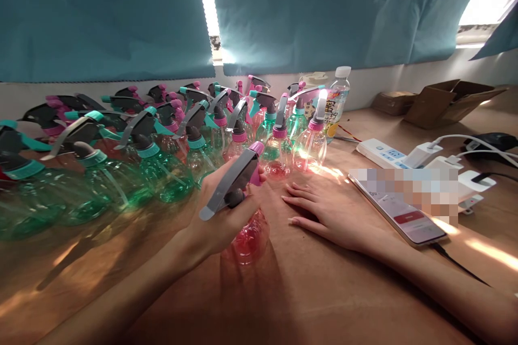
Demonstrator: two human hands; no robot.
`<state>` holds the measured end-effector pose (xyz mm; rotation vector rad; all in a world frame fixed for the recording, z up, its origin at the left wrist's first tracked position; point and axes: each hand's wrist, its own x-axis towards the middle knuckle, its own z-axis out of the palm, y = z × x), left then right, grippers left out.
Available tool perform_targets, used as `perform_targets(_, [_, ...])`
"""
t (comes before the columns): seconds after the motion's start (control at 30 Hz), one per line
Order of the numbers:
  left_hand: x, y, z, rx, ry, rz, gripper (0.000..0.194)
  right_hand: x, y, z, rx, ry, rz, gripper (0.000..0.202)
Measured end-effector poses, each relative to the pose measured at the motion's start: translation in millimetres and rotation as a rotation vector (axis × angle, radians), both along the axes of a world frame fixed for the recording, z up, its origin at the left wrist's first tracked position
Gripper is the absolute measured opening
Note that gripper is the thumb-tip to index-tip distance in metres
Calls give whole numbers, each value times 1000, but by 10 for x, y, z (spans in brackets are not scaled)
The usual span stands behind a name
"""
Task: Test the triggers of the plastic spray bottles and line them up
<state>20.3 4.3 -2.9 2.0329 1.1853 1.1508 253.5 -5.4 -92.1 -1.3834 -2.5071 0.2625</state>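
Observation:
My left hand [230, 210] is wrapped round the neck of a pink spray bottle [247, 240] with a grey and pink trigger head. That bottle is upright on the brown table [324, 291], its neck partly hidden by my fingers. Flat on the table to its right lies my right hand [319, 210], fingers stretched out and holding nothing. Just beyond my hands stand more pink spray bottles [277, 156]. Green spray bottles [165, 172] with teal collars fill the left side in rows.
A smartphone [399, 207] and a power strip [380, 152] with plugged-in chargers lie at the right. A drink bottle [339, 94] with a white cap stands behind the spray bottles. An open cardboard box [441, 102] sits at the back right, below blue curtains [324, 11].

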Motion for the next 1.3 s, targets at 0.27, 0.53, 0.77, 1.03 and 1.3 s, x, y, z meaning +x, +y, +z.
perform_targets(0.27, [-10,34,-10,-27,23,20,9,-4,1,4,-12,17,1,55])
perform_targets(0.53, [14,52,-29,-98,-62,-118,22,-4,1,11,-31,16,-1,57])
perform_targets(0.77, [-5,59,-67,-55,-70,-147,11,-14,-8,19,-40,12,-13,56])
perform_targets(1.03, [-7,70,-91,-40,-59,-145,10,-8,-2,3,-31,38,-8,55])
perform_targets(1.3, [-8,63,-82,-52,-69,-114,17,-1,-2,8,-20,39,-4,54])
